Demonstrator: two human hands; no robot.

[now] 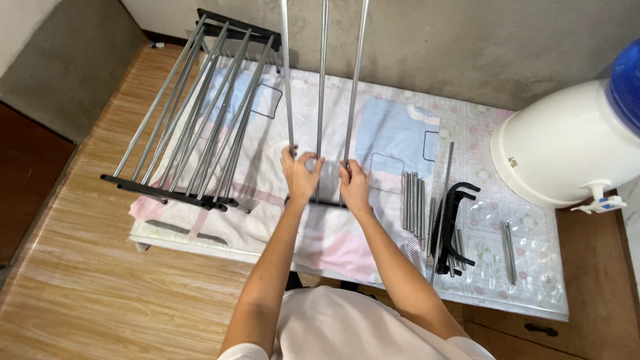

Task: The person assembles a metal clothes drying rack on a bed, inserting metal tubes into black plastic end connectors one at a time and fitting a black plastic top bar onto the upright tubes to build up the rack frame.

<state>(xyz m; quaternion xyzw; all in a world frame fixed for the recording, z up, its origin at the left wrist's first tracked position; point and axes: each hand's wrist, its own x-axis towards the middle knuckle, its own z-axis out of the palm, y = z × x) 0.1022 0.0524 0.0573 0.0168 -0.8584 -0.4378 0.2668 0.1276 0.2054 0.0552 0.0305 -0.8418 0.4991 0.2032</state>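
Head view, looking down on a low table point(520, 293) covered with a floral plastic sheet and a pastel patchwork cloth point(393, 133).

Three upright metal rods point(321, 80) stand near the middle of the table, their tops cut off by the upper edge of the view. Their lower ends meet a black crossbar point(327, 203) that lies on the cloth, mostly hidden behind the hands.

Left hand point(299, 177): fingers curled around the foot of the left rod, thumb reaching toward the middle rod. Closed grip on the rod.

Right hand point(353, 187): wrapped around the foot of the right rod, just above the crossbar. Closed grip too.

Left of the upright rods: an assembled rack section point(193, 120), many parallel silver rods between two black end bars, lying tilted across the table's left end and overhanging its edge.

Right of the upright rods: a bundle of loose short rods point(413, 200) lying side by side on the sheet, then one longer rod point(443, 180) and black curved plastic brackets point(453, 227) stacked together. Further right, a single short rod point(511, 250) lies alone.

Only container: a large white water dispenser point(567, 147) with a blue top and a small tap, at the table's far right corner. Its wall is opaque; contents cannot be told.

Wood-pattern floor point(80, 280) lies left of the table.
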